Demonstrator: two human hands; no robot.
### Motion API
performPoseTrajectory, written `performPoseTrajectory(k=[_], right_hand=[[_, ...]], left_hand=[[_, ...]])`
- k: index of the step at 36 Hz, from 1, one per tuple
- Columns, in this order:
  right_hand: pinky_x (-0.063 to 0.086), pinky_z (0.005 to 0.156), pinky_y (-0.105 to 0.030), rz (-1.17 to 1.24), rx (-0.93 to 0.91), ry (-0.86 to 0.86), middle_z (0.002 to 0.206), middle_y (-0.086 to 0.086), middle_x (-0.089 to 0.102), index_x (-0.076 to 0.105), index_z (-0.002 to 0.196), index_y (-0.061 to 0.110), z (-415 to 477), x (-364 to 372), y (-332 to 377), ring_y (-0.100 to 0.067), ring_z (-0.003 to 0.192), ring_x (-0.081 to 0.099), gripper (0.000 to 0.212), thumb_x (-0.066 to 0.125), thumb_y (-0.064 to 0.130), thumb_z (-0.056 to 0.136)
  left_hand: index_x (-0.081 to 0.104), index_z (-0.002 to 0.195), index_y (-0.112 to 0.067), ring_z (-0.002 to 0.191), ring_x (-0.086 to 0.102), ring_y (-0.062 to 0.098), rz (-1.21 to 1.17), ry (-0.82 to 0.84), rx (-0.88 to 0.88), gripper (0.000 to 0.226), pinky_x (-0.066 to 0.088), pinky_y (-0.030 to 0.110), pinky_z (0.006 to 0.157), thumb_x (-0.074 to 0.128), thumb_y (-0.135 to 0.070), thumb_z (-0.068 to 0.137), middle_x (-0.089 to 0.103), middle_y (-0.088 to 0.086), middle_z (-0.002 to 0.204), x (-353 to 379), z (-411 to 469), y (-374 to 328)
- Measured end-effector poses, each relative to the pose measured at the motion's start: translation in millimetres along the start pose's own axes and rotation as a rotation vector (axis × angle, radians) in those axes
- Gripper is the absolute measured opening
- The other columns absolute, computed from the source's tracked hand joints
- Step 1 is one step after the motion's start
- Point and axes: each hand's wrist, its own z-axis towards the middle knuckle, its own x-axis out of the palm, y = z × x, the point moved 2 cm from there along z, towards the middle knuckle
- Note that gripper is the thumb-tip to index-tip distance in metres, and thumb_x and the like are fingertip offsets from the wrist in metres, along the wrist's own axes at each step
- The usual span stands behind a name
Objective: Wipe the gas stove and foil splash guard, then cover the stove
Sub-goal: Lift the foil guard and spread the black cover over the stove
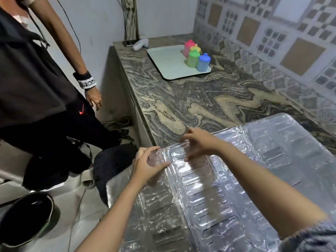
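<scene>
A: Where is the silver embossed foil splash guard (227, 188) w/ respect to the hands?

B: It lies spread over the near end of the swirled grey-and-beige stone countertop (200, 99), covering what is under it. Left hand (147, 164) is at the foil's left corner near the counter edge, fingers curled, thumb on top, gripping the foil edge. Right hand (200, 142) is just beside it, a bit farther along the same edge, fingers bent down and pinching the foil rim. Both hands touch the foil.

A: Containers?

B: Far from the foil, toward the wall end of the counter, a pale rectangular tray (169, 64) holds four small plastic lidded cups (195, 57): pink, yellow, green, blue, close together at the tray's right side. Their contents I cannot tell. Beyond the tray, a dark phone (129, 43) and a white object beside it.

A: Any writing or logo?

B: A second person (36, 79) stands left of the counter; black trousers w/ a red swoosh logo (81, 110), and a wristband (85, 80) w/ black-white square markers. No readable text.
</scene>
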Motion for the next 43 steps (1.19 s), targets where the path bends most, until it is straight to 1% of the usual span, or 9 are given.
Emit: performPoseTrajectory(k=[4,8,15,20,25,28,34,39,43], right_hand=[[0.034,0.076,-0.027,0.018,0.006,-0.107,0.099,0.003,0.04,0.058,0.122,0.034,-6,-33,2,-0.015,0.094,0.041,0.067,0.078,0.052,0.061],[0.041,0.079,-0.033,-0.003,0.005,-0.267,0.093,0.002,0.041,0.062,0.117,0.035,-21,-79,5,-0.015,0.089,0.041,0.061,0.078,0.051,0.061],[0.045,0.081,-0.038,-0.016,0.0,-0.541,0.09,-0.002,0.047,0.067,0.112,0.032,-71,-156,9,-0.018,0.089,0.047,0.05,0.08,0.039,0.064],[0.046,0.078,-0.029,0.01,-0.018,-0.635,0.089,-0.006,0.049,0.068,0.111,0.025,-111,-192,-3,-0.019,0.079,0.054,0.034,0.073,0.02,0.078],[0.045,0.071,-0.029,0.002,0.092,-0.728,0.087,-0.007,0.059,0.071,0.105,0.015,-149,-204,-40,-0.02,0.074,0.058,0.022,0.067,0.014,0.084],[0.045,0.07,-0.029,-0.025,0.166,-0.754,0.088,-0.003,0.064,0.072,0.101,0.014,-173,-207,-59,-0.016,0.074,0.058,0.018,0.066,0.016,0.085],[0.04,0.076,-0.024,-0.046,0.341,-0.807,0.097,-0.002,0.071,0.072,0.1,0.016,-207,-211,-96,-0.015,0.086,0.061,0.018,0.067,0.021,0.083],[0.042,0.075,-0.025,0.01,0.357,-0.882,0.094,-0.004,0.07,0.072,0.097,0.014,-212,-208,-111,-0.017,0.085,0.061,0.015,0.068,0.017,0.083],[0.04,0.075,-0.016,0.063,0.351,-0.947,0.092,-0.001,0.065,0.072,0.097,0.009,-217,-213,-117,-0.013,0.085,0.058,0.015,0.067,0.012,0.083]], left_hand=[[0.057,0.1,-0.047,0.102,0.044,0.01,0.055,-0.064,0.107,0.072,0.034,0.034,0.093,0.054,-0.087,0.04,0.048,-0.007,0.101,-18,17,-36],[0.06,0.101,-0.047,0.105,0.045,0.012,0.191,-0.08,0.233,0.052,0.016,0.026,0.078,0.064,-0.072,0.056,0.051,-0.013,0.099,-36,35,-94],[0.06,0.094,-0.051,0.098,0.052,0.018,0.172,-0.148,0.443,0.048,0.038,0.05,0.093,0.05,-0.076,0.054,0.059,-0.013,0.089,-58,52,-186],[0.069,0.097,-0.039,0.102,0.055,0.021,0.215,-0.289,0.593,0.054,0.027,0.036,0.089,0.051,-0.072,0.059,0.068,-0.004,0.1,-65,52,-235],[0.071,0.096,-0.036,0.107,0.054,0.021,0.266,-0.347,0.637,0.04,0.012,0.029,0.077,0.066,-0.061,0.066,0.068,0.0,0.105,-69,52,-255],[0.072,0.096,-0.034,0.106,0.053,0.022,0.268,-0.351,0.644,0.029,0.013,0.031,0.079,0.073,-0.047,0.07,0.068,-0.001,0.103,-67,55,-257],[0.073,0.095,-0.032,0.104,0.054,0.023,0.26,-0.354,0.624,0.029,0.018,0.033,0.081,0.074,-0.046,0.07,0.068,-0.001,0.099,-64,66,-258],[0.072,0.093,-0.034,0.103,0.054,0.022,0.235,-0.338,0.633,0.026,0.02,0.035,0.089,0.073,-0.047,0.07,0.067,-0.004,0.095,-53,80,-267],[0.072,0.091,-0.035,0.106,0.053,0.022,0.219,-0.346,0.657,0.023,0.021,0.04,0.093,0.073,-0.046,0.071,0.067,-0.005,0.097,-45,90,-281]])
